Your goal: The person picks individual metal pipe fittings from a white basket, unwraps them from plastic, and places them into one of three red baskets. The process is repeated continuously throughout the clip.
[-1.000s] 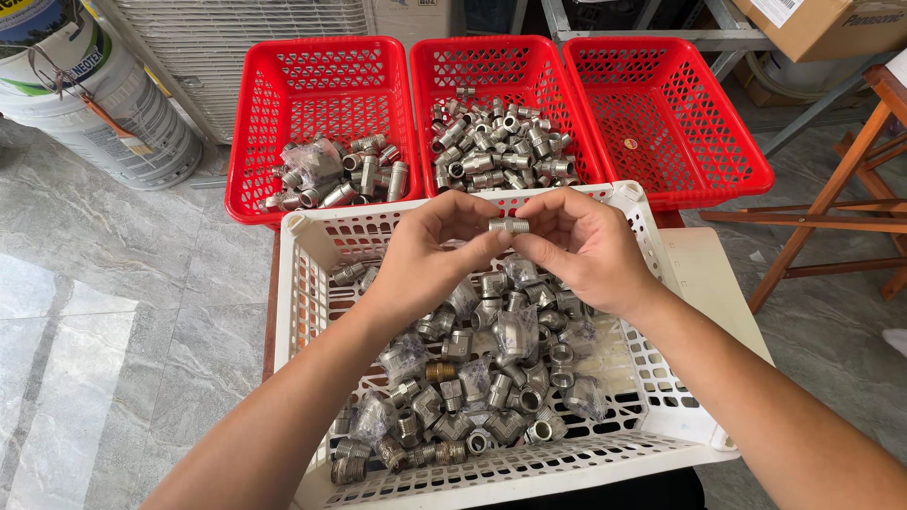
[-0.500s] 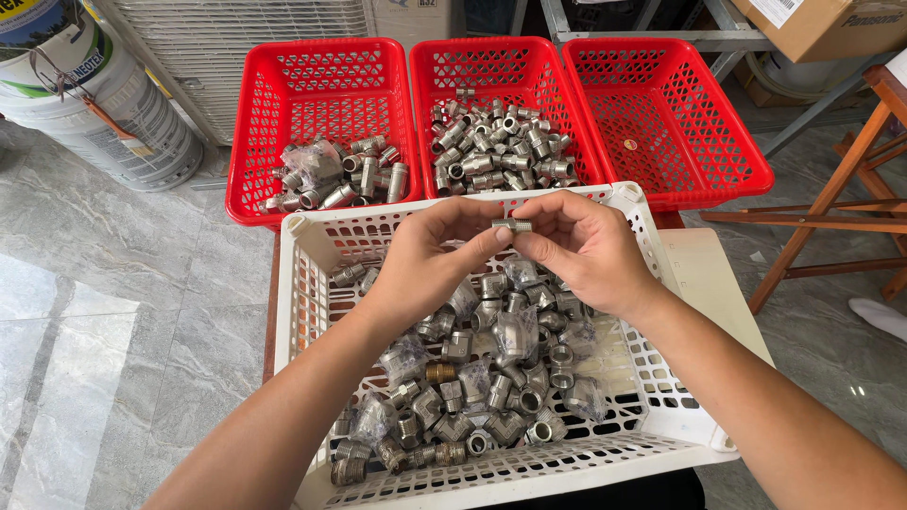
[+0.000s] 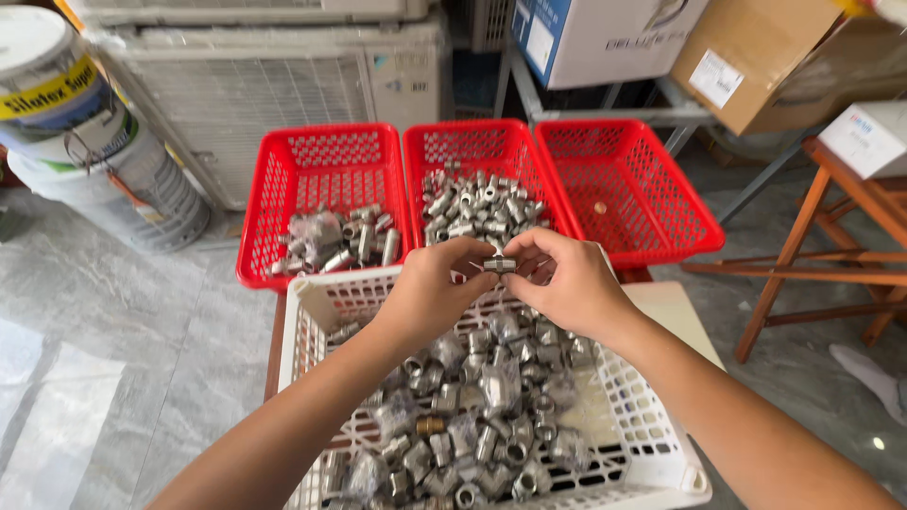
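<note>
Both hands have lifted slightly toward the red baskets. Below the grip sits a white crate [image 3: 652, 444] heaped with metal fittings [image 3: 472, 416]. Left hand [image 3: 430, 293] and right hand [image 3: 567, 283] pinch one small fitting [image 3: 500, 264] between their fingertips, over the crate's far rim.

Soft, even daylight fills the scene, bright without harsh shadows. The polished grey floor [image 3: 113, 378] shows a pale sheen at lower left. Small glints sit on the metal fittings [image 3: 472, 416] in the white crate [image 3: 652, 444]. Focus is sharp at centre; straight lines bow slightly toward the edges, where detail softens
</note>
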